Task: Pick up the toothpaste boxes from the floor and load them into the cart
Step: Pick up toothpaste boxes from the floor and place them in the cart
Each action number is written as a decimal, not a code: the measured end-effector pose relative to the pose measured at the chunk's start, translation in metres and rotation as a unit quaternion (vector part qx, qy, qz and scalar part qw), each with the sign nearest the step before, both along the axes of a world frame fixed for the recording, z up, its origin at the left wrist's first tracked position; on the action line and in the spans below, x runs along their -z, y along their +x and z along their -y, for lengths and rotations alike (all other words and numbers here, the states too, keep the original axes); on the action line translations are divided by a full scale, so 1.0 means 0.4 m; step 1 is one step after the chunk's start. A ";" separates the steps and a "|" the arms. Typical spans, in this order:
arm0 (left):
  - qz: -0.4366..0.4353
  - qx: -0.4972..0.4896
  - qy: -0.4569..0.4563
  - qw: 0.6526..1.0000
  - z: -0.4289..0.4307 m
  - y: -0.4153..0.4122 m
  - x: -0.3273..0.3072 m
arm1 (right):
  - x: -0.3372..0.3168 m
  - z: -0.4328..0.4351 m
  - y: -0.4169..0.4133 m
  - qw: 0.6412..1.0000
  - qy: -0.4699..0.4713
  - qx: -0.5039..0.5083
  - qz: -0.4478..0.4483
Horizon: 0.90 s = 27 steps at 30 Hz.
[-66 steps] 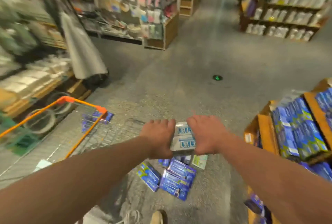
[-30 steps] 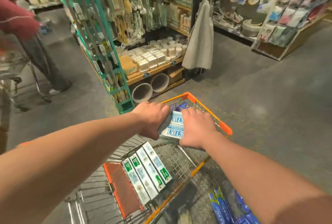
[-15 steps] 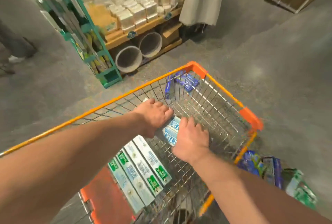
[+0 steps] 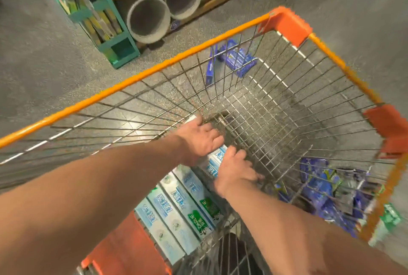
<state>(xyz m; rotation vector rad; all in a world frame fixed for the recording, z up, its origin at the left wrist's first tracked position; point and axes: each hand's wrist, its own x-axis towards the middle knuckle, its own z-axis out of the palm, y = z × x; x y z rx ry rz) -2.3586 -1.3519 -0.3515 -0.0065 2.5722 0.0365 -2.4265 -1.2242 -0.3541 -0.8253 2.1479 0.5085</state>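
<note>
Right hand [image 4: 234, 168] has its fingers curled over the edge of a white-and-blue toothpaste box [image 4: 214, 161], while the left hand [image 4: 199, 140] lies on its other side with fairly straight fingers, low inside the cart [image 4: 154, 71], dead centre. At 6 o'clock a row of pale boxes [image 4: 176, 208] lies flat on the cart bottom. At 4 o'clock a blue pile [image 4: 320, 190] sits on the floor behind the mesh. At 12 o'clock, more blue boxes [image 4: 238, 60] by the far end, can't tell if they're inside. Past that, two big tubes [image 4: 148, 20] under a shelf.
</note>
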 end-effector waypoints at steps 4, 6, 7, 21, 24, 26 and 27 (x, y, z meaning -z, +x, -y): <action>0.005 0.009 0.015 1.000 0.009 0.000 0.041 | 0.052 -0.009 0.014 1.000 -0.012 0.020 0.000; 0.036 -0.001 0.042 0.998 0.020 -0.004 0.057 | 0.067 -0.009 0.015 0.999 -0.030 0.028 -0.003; 0.044 0.001 0.049 0.998 0.027 -0.006 0.061 | 0.073 -0.008 0.017 0.999 -0.041 0.027 -0.007; 0.083 -0.010 0.075 0.994 0.044 -0.001 0.085 | 0.034 0.001 0.002 0.997 0.006 -0.078 0.023; 0.083 -0.026 0.089 0.992 0.031 -0.001 0.079 | 0.034 -0.017 0.003 0.996 0.008 -0.085 0.024; 0.085 -0.035 0.092 0.992 0.023 -0.003 0.074 | 0.033 -0.026 0.002 0.996 0.003 -0.087 0.023; 0.088 -0.036 0.088 0.992 0.019 -0.005 0.070 | 0.032 -0.030 0.002 0.996 0.001 -0.087 0.026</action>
